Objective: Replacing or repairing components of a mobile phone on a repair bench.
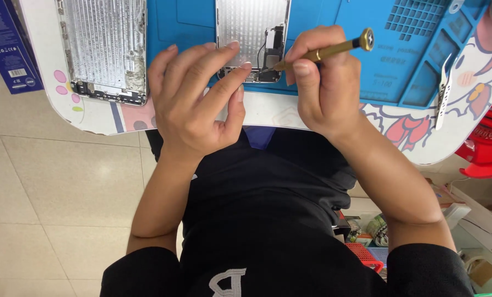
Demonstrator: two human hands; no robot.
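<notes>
An opened silver phone housing (250,25) lies on a blue work mat (345,71) at the table's near edge. My right hand (325,91) grips a gold-coloured precision screwdriver (334,50), its tip down at the dark parts in the housing's lower corner (272,58). My left hand (194,104) rests beside it, fingertips pressing on the housing's bottom edge, holding it still. The hand covers part of that edge.
A second bare silver housing (104,49) lies to the left on the white patterned table (97,115). Metal tweezers (443,93) sit at the right. A blue box (9,49) is at far left, a red stool (490,143) at far right, tiled floor below.
</notes>
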